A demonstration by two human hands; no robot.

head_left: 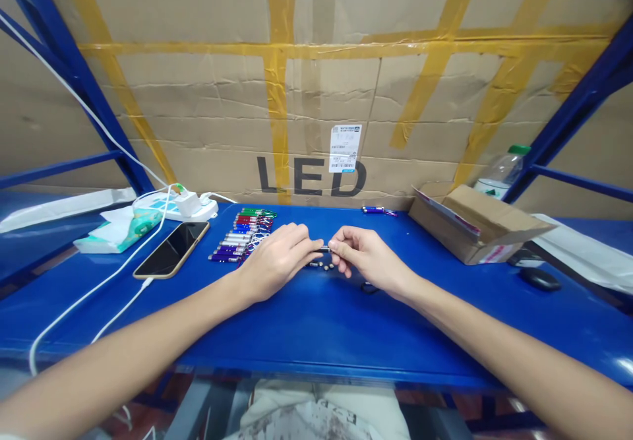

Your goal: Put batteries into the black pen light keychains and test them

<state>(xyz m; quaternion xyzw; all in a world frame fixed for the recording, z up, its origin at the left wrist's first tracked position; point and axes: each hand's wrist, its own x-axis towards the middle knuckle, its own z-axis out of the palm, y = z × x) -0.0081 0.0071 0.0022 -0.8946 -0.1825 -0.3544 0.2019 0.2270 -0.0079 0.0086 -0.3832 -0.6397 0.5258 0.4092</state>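
Note:
My left hand (277,258) and my right hand (363,258) meet at the middle of the blue table (316,334). Both pinch one small dark cylindrical piece (325,248) between their fingertips, just above the tabletop. Under it lie a few tiny silvery parts (321,266). A row of small keychain flashlights (242,235) in purple, silver, blue, red and green lies just left of my left hand. A small dark ring (368,287) rests on the table beneath my right wrist.
A phone (171,249) on a white cable, a tissue pack (119,230) and a white power strip (178,206) sit at the left. An open cardboard box (475,225), a plastic bottle (502,171) and a dark mouse (540,279) are at the right. Two more flashlights (378,210) lie by the cardboard wall.

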